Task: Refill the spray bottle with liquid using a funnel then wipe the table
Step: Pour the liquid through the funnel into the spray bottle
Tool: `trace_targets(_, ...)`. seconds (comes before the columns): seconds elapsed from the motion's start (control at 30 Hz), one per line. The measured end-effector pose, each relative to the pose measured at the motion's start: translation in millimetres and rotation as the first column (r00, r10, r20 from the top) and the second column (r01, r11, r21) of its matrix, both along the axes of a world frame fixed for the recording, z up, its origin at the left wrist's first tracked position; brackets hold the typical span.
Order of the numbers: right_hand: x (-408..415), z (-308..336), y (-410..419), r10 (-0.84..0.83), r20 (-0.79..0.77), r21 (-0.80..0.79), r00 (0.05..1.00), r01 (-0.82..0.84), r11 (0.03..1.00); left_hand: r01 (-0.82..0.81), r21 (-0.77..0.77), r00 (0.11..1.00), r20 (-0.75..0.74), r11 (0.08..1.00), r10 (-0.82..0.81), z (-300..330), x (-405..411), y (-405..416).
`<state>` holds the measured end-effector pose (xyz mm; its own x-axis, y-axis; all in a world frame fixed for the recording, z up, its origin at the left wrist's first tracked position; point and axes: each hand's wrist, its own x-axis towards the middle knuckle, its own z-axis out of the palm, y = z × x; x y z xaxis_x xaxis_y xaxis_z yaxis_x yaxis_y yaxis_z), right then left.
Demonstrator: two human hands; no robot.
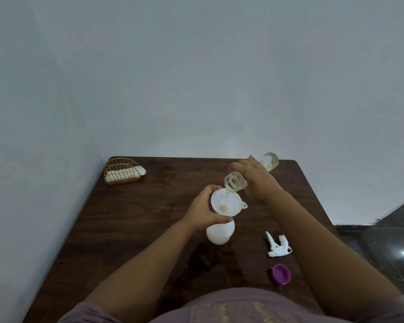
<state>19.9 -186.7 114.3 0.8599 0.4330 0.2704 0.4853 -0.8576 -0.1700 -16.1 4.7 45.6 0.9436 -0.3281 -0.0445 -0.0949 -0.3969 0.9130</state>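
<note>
A white spray bottle (220, 231) stands upright mid-table with a white funnel (226, 202) seated in its neck. My left hand (202, 209) grips the funnel and bottle neck from the left. My right hand (254, 177) holds a clear bottle (236, 181) of pale yellow liquid, tilted with its mouth over the funnel's far rim. A thin stream runs into the funnel and a little liquid pools at its centre. The white spray trigger head (279, 245) lies on the table to the right, detached.
A purple cap (280, 274) lies near the front right of the dark wooden table (135, 217). A gold wire holder with white napkins (123, 171) stands at the back left corner. A wet patch (210, 262) shows in front of the bottle. Walls border the left and back.
</note>
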Motion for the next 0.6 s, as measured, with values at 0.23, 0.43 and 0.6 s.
trace_targets(0.23,0.0,-1.6,-1.1,-0.009,-0.012,-0.008,1.0,0.009,1.0,-0.003,-0.003,1.0,0.002,1.0,0.003,-0.1,-0.4,0.1)
trace_targets(0.43,-0.8,1.0,0.4,-0.008,-0.012,-0.018,1.0,0.008,1.0,-0.003,-0.002,1.0,0.006,1.0,0.003,-0.2,0.2,0.7)
trace_targets(0.6,-1.5,1.4,1.8,-0.008,-0.007,-0.025,1.0,0.008,1.0,0.0,0.0,1.0,0.008,1.0,0.0,-0.9,0.7,0.7)
